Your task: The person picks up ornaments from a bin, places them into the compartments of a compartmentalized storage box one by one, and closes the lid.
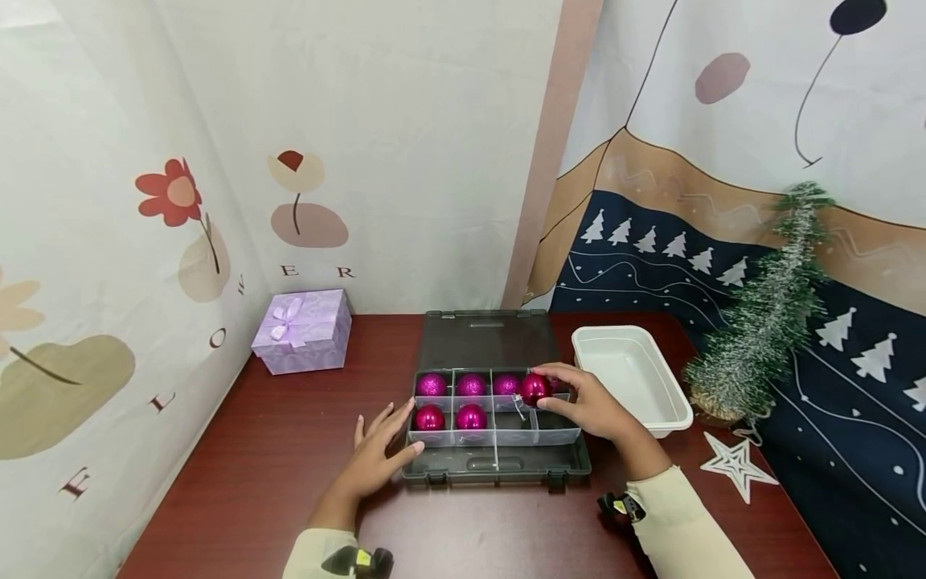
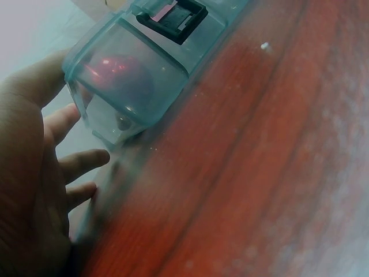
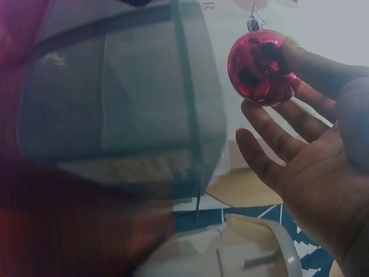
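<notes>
Right hand [image 1: 587, 402] pinches bauble [image 1: 535, 389] — above box dividers [image 1: 495, 419]

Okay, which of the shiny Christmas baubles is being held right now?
The shiny red bauble pinched by the right hand; the other two shiny baubles sit in compartments of the organizer case, untouched.

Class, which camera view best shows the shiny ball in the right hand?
Right wrist: the ball appears large, its silver cap plainly visible and the right hand holding it. The head view shows it smaller, over the box; the left wrist view misses it, showing a different ball instead.
</notes>
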